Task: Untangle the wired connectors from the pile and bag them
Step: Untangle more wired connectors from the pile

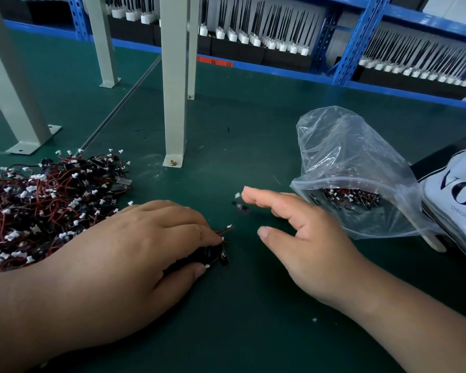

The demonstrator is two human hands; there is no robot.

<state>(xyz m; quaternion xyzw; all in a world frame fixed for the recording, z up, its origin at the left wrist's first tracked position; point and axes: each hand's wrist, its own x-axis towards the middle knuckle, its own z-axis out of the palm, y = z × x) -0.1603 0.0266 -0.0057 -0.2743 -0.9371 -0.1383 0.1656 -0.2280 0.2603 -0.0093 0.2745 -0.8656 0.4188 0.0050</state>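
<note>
Head view looks down on my two hands over the green mat (253, 125). My left hand (145, 246) lies beside the pile of wired connectors (46, 208), which is heaped at the mat's left edge, red and black wires with white plugs. Its fingers and thumb are curled round a small bunch of connectors (217, 255) held low on the mat, with a few wire ends sticking out past my fingertips. My right hand (307, 238) is to the right, fingers straight and spread apart, thumb out, holding nothing. Just beyond its fingertips is one loose connector (240, 204), blurred; I cannot tell whether it touches the mat. The clear zip bag (361, 162) lies right of that hand, with bagged connectors (347, 199) inside near its mouth. A grey post (174, 103) stands on the mat behind.
</note>
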